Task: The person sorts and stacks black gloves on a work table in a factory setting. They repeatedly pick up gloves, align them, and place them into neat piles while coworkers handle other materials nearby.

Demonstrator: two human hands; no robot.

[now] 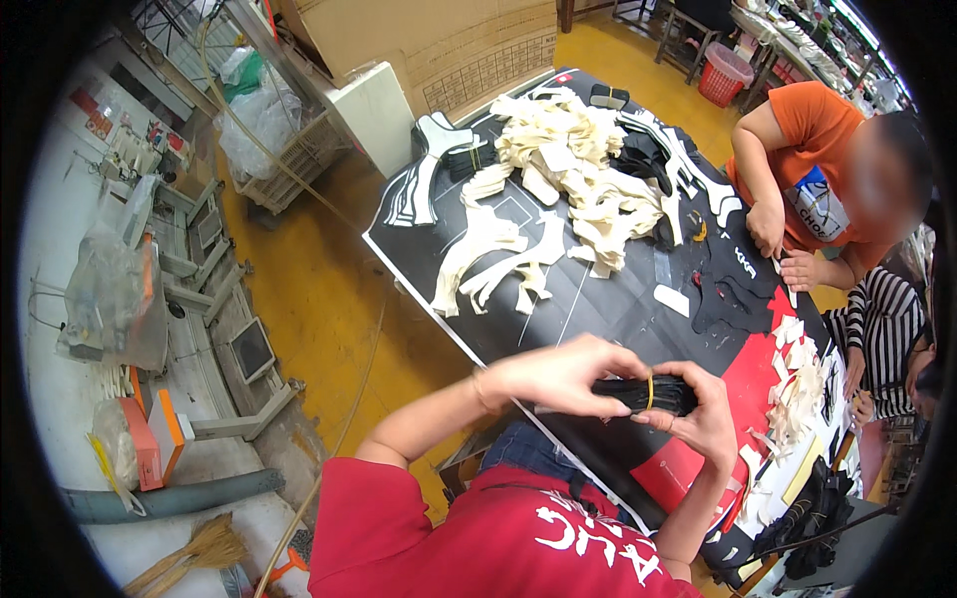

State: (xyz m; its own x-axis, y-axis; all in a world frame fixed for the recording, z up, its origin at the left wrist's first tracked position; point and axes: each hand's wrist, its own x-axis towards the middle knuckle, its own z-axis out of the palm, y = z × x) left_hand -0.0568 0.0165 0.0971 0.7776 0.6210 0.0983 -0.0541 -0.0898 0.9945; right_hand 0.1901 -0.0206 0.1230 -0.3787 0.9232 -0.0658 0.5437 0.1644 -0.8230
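Above the near edge of the black-topped table (598, 309), my left hand (573, 374) and my right hand (703, 404) grip the two ends of a bundle of black cut pieces (674, 396). A thin yellow rubber band (650, 387) runs round the bundle's middle. Fingers of both hands curl over it, with the thumbs on the near side. Beyond my hands lies a loose heap of cream cut pieces (608, 204). Several curved cream pieces (483, 249) are nearer on the left. White-and-black shaped pieces (424, 174) lie at the table's far left.
Across the table on the right, a person in orange (817, 169) works with both hands at the edge; a person in striped sleeves (882, 334) is beside them. Cream scraps (793, 384) cover the right side. A large cardboard box (449, 50) stands behind; a crate (289, 154) stands left.
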